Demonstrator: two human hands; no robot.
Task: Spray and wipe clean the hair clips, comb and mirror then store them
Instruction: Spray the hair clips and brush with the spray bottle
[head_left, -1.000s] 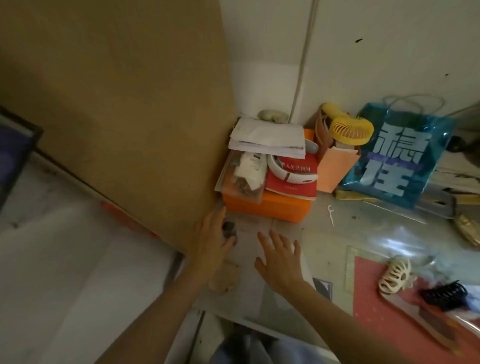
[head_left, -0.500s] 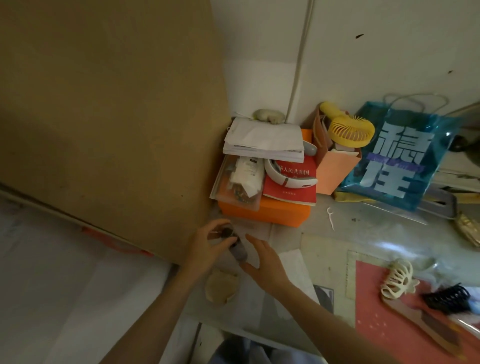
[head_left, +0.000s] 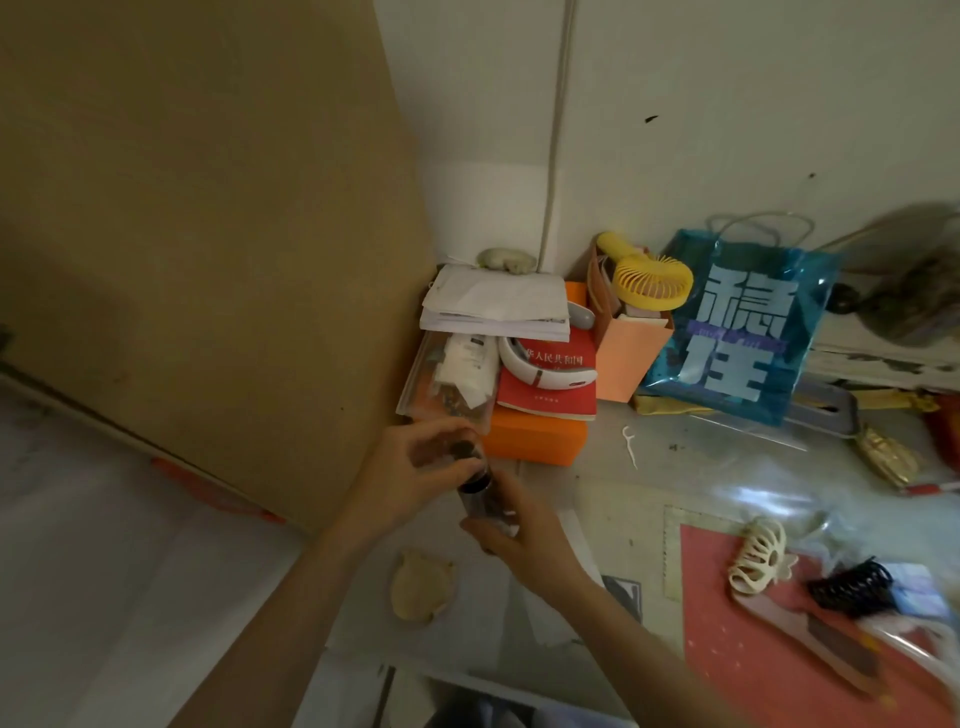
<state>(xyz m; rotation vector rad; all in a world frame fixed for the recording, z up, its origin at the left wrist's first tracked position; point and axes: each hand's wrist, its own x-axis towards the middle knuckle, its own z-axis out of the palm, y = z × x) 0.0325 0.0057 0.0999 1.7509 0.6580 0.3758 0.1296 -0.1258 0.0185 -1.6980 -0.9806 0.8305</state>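
Both hands meet over the left part of the tabletop (head_left: 613, 467), close to its back corner, and they share one small spray bottle (head_left: 480, 501). The bottle is see-through with a dark ring at its neck, and it tips a little. The left hand (head_left: 415, 478) curls its fingers round the dark cap at the top of the bottle. The right hand (head_left: 524, 535) wraps round the clear body from below, so most of the bottle is hidden. Just behind the hands sits an orange box (head_left: 535, 441) with a red book (head_left: 550, 387), a white neck fan (head_left: 545, 371), a clear pouch (head_left: 452, 379) and a pile of papers (head_left: 493, 304) on top. A yellow hand fan (head_left: 652, 283) sticks out of a peach paper bag (head_left: 628, 358), and a blue plastic bag (head_left: 743, 332) with big pale letters stands beside it against the wall. Near the front edge, just below the left arm, lies a flat cream thing (head_left: 421, 587); I cannot tell what it is. Far over by the right edge lies a red mat (head_left: 727, 649). On it rest a cream hair clip (head_left: 761, 558) with curved teeth, a black hair clip (head_left: 852, 587) beside it, and a long comb (head_left: 826, 639) that looks blurry. A white floss pick (head_left: 630, 444) lies near the orange box.
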